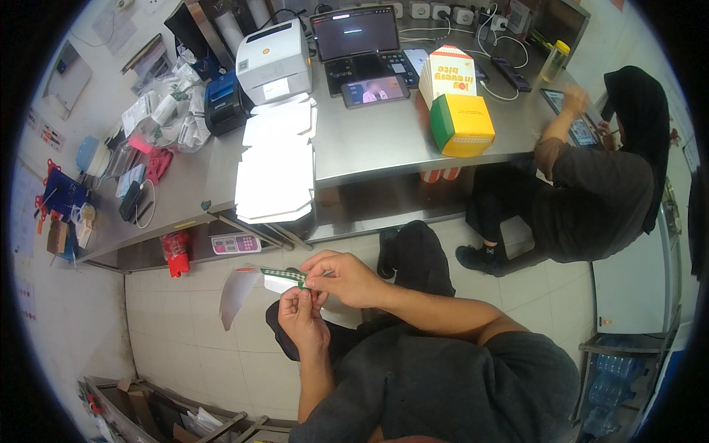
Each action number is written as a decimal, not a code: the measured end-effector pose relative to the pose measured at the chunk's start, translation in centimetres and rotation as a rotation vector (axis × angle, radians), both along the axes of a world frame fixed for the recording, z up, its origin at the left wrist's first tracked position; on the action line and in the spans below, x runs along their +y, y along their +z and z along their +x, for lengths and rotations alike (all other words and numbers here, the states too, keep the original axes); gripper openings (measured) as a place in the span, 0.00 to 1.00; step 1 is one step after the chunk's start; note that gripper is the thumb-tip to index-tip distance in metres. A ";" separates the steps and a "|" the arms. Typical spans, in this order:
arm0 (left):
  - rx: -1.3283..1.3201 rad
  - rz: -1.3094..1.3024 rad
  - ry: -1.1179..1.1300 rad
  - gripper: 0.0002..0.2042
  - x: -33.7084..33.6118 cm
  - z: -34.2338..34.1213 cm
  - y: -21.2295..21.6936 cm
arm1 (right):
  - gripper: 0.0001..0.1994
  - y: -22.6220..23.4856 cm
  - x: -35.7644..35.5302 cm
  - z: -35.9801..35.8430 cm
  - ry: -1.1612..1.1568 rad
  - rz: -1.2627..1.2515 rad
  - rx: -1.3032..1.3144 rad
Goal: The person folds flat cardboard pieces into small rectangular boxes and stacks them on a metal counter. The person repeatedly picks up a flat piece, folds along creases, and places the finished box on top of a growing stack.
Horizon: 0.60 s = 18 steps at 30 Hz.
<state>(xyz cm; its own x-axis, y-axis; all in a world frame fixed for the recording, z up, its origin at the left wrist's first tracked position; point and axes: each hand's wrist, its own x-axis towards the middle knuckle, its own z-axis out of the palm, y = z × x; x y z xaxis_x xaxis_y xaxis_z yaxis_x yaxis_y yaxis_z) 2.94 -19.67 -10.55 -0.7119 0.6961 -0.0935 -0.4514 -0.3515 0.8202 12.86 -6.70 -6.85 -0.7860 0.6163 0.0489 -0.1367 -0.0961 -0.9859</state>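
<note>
A thin cardboard carton blank (238, 292), white with a green checked edge and a touch of red, is held up over my lap, partly folded. My right hand (346, 280) pinches its near, green-edged end from above. Just below, my left hand (304, 319) grips the same end between thumb and fingers. The blank's broad white panel curves away to the left of both hands. Some fingertips are hidden behind the card. On the metal table ahead lie stacked flat white blanks (275, 170). Farther right stands a yellow and green folded carton (464, 125).
Behind that carton stand nested cartons (450, 72). A white label printer (273, 59), a laptop (356, 33) and a phone (375, 92) occupy the table's back. Plastic bags (177, 111) crowd the left. At right, another person (605, 177) sits with a tablet (569, 118).
</note>
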 end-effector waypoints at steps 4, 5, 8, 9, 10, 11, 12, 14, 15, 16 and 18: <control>-0.016 0.062 -0.018 0.07 -0.1 -0.3 -0.4 | 0.08 0.8 0.1 0.4 0.057 0.098 0.008; -0.028 0.093 -0.014 0.07 -0.1 -0.4 -0.6 | 0.08 0.9 0.1 0.4 0.055 0.195 -0.009; -0.081 0.157 -0.031 0.10 -0.4 -0.5 -1.4 | 0.08 1.2 0.0 0.6 0.062 0.375 -0.040; -0.101 0.175 -0.042 0.11 -0.5 -0.6 -1.7 | 0.07 1.2 -0.1 0.6 0.062 0.397 -0.054; -0.127 0.190 -0.057 0.11 -0.6 -0.7 -1.9 | 0.07 1.2 -0.2 0.6 0.070 0.413 -0.078; -0.154 0.205 -0.072 0.12 -0.8 -0.9 -2.1 | 0.07 1.2 -0.3 0.7 0.069 0.426 -0.058; -0.181 0.219 -0.086 0.13 -0.9 -1.0 -2.2 | 0.07 1.1 -0.4 0.7 0.076 0.432 -0.048; -0.214 0.252 -0.110 0.14 -1.2 -1.0 -2.5 | 0.07 1.0 -0.7 0.7 0.078 0.472 -0.027; -0.237 0.260 -0.111 0.14 -1.3 -1.0 -2.7 | 0.08 0.9 -0.8 0.7 0.071 0.509 -0.015; -0.252 0.284 -0.119 0.15 -1.4 -1.0 -2.9 | 0.08 0.8 -0.9 0.7 0.062 0.546 -0.003; -0.309 0.289 -0.091 0.16 -1.6 -0.9 -3.2 | 0.09 0.7 -1.1 0.5 0.064 0.567 -0.015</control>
